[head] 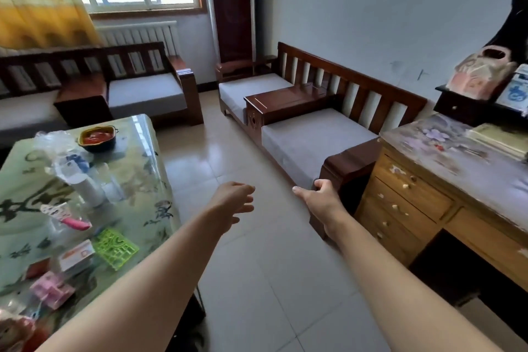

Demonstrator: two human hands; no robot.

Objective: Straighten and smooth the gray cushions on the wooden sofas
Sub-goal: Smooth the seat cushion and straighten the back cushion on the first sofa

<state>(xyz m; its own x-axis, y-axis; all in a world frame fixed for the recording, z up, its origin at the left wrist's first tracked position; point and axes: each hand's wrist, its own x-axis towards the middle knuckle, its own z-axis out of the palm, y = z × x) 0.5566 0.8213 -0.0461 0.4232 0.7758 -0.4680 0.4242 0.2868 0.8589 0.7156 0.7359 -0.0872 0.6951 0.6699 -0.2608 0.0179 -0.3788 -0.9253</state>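
At the near front corner of the sofa point(337, 88), the right hand point(321, 198) pinches the gray cushion point(308, 146), fingers clamped; the left hand point(233, 201) hangs loose-fingered, so a one-sided pull risks skewing it.

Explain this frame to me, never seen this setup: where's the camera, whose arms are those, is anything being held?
There is no robot here. One wide-angle camera sits on a person's head and looks forward and down, so the two bare arms are the wearer's own. The right hand grips the near corner of the gray cushion on the wooden sofa along the right wall. The left hand hangs in the air with relaxed fingers, holding nothing. A second sofa with gray cushions stands under the window. At left, the table carries small clutter, including a bowl and a green stencil. A wooden desk stands at right.
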